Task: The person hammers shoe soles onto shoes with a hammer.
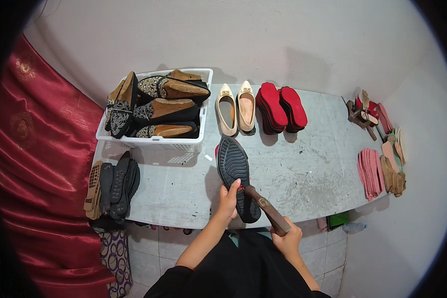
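Observation:
My left hand grips a black ridged shoe sole near its middle, thumb on top. The tread faces up, and a strip of red shows along the sole's left edge. In my right hand is a hammer with a brown wooden handle, held by the handle's lower end. Its upper end lies over the narrow part of the sole, close to my left thumb; I cannot tell whether it touches. The sole is tilted above the table's near edge.
A white plastic basket holds several patterned shoes on wooden lasts. Beside it stand cream pumps and two stacks of red insoles. Black soles lie at left; pink pieces and tools at right. A red curtain hangs left.

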`<state>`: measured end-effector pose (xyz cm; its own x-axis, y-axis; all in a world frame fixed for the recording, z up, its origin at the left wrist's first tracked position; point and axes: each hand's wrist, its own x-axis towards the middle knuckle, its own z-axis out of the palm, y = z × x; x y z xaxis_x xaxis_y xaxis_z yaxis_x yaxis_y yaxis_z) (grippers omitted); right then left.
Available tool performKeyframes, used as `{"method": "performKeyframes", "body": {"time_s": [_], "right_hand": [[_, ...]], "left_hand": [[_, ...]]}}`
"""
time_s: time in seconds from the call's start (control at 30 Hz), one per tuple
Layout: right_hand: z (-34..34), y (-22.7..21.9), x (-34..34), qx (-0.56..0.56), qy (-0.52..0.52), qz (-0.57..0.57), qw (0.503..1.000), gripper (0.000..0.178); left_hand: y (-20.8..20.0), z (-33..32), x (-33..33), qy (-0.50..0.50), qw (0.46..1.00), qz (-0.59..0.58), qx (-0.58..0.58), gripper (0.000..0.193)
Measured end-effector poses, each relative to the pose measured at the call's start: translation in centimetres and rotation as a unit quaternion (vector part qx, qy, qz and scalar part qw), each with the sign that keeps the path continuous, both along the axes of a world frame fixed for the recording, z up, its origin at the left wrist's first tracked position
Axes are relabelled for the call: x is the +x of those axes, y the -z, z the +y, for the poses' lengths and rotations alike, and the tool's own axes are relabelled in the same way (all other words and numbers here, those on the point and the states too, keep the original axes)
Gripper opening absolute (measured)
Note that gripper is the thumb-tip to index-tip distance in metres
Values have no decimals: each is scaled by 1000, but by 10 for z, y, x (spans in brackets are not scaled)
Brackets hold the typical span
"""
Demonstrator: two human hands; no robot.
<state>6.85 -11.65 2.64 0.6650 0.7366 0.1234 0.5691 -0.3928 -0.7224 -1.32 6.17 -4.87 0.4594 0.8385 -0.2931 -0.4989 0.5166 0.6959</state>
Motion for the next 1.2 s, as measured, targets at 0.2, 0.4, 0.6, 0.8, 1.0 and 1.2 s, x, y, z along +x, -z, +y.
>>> {"method": "performKeyframes", "body": {"time_s": [0.2, 0.4, 0.6, 0.8, 1.0, 1.2], "right_hand": [[-13, -2, 14, -15, -20, -30, 999, 18], [-27, -2, 39, 13, -7, 27, 1000, 17], [-39, -8, 57, -1, -30, 13, 999, 17], [-50, -7, 68, -29, -55, 31, 998, 19], [-67, -4, 76, -3, -67, 64, 996, 20], [-69, -6, 82, -4, -102, 47, 994, 21]], "left_hand": [[-27, -6, 22, 22, 1000, -9, 10, 28], [-32, -10, 40, 0, 999, -35, 4, 32], [-37, -14, 47, -13, 999, 10, 49, 32], [-36, -18, 48, -61, 996, 20, 60, 32], [-38, -26, 49, -108, 994, -5, 29, 33], [-41, -35, 48, -119, 992, 10, 32, 32]]}}
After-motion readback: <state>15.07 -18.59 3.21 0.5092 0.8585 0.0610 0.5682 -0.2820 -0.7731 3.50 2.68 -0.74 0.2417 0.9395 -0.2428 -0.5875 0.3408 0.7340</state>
